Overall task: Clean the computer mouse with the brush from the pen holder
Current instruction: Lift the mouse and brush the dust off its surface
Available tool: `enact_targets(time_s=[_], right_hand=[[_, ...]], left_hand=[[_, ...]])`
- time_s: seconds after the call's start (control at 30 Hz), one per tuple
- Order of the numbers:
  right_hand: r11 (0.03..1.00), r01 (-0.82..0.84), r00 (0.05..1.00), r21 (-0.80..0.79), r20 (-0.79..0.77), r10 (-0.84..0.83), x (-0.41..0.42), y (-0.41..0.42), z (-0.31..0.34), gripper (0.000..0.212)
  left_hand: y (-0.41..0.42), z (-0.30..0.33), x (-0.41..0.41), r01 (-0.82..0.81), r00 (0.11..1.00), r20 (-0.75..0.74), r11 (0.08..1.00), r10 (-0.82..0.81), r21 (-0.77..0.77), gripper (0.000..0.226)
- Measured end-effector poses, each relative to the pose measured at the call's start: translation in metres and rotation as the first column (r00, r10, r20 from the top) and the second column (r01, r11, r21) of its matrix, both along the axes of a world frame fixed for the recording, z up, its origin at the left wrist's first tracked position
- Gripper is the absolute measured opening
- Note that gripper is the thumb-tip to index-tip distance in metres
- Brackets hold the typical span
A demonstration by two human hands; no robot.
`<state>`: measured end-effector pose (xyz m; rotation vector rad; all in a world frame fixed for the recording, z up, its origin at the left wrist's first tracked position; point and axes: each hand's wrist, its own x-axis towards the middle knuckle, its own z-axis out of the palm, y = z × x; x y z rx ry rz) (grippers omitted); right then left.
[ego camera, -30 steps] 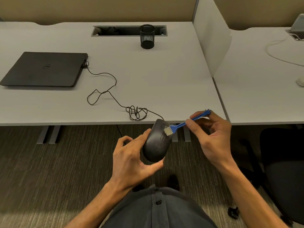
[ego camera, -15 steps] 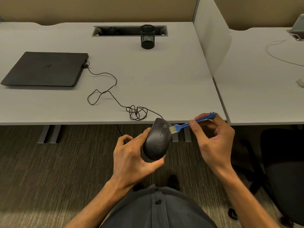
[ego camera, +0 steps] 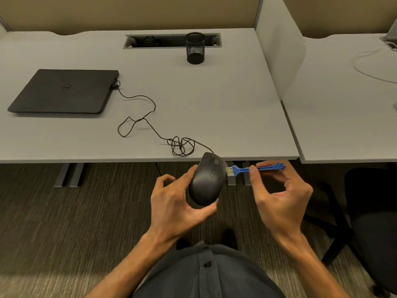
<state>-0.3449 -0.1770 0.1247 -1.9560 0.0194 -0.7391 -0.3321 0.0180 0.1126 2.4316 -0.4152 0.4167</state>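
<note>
The black mouse (ego camera: 205, 179) sits cupped in the left hand (ego camera: 178, 203) at lower centre, just off the table (ego camera: 214, 100) edge. The right hand (ego camera: 279, 201) pinches a blue brush (ego camera: 247, 169), bristles at the mouse's right side. Its cord (ego camera: 150, 123) trails across the grey table to a closed laptop (ego camera: 64, 91) at upper left; a mesh pen holder (ego camera: 195, 48) stands at the back. Carpet (ego camera: 75, 222) lies below.
</note>
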Motion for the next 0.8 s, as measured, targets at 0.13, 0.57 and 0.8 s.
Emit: enact_targets(time_s=[0.13, 0.57, 0.8], right_hand=[[0.976, -0.201, 0.979, 0.082, 0.049, 0.197, -0.013, 0.018, 0.006, 0.012], [0.958, -0.286, 0.958, 0.001, 0.033, 0.286, -0.023, 0.024, 0.008, 0.013], [0.925, -0.339, 0.938, -0.171, 0.008, 0.346, -0.026, 0.019, 0.004, 0.012]], left_hand=[[-0.001, 0.001, 0.003, -0.003, 1.000, 0.022, 1.000, 0.003, -0.002, 0.077], [-0.004, 0.005, 0.004, 0.007, 0.998, 0.060, 1.000, -0.006, -0.015, 0.077], [-0.003, 0.007, 0.003, -0.001, 0.997, 0.071, 1.000, 0.002, -0.020, 0.077]])
